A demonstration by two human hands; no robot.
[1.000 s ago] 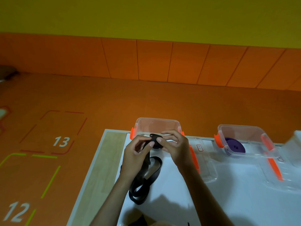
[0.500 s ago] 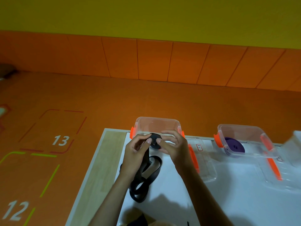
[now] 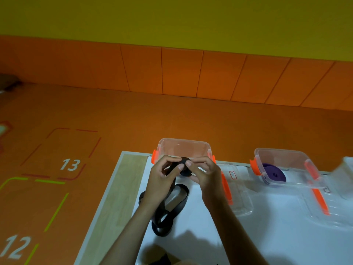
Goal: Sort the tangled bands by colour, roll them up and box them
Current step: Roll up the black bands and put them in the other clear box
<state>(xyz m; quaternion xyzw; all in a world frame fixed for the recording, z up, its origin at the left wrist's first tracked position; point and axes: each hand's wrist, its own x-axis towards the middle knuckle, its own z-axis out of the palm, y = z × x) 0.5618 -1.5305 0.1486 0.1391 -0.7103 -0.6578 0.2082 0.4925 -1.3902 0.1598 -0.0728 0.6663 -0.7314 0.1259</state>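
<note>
A black band point(image 3: 168, 213) lies in loose loops on the white table point(image 3: 248, 236), its upper end wound into a small roll between my hands. My left hand point(image 3: 162, 180) pinches the band just beside the roll. My right hand point(image 3: 204, 175) grips the roll from the right with thumb and fingers. Right behind my hands stands a clear box point(image 3: 183, 148) with orange clips; I see nothing inside it. Further right, a second clear box point(image 3: 286, 165) holds a rolled purple band point(image 3: 273, 174).
Two clear lids with orange clips lie on the table, one point(image 3: 238, 192) right of my right hand and one point(image 3: 328, 211) at the far right. Another clear box point(image 3: 345, 169) shows at the right edge. Something dark point(image 3: 160, 259) lies at the bottom edge. The table's left edge drops to an orange floor.
The roll between my fingers has grown slightly and the loose loops on the table have been drawn a little shorter. Both hands stay in the same place.
</note>
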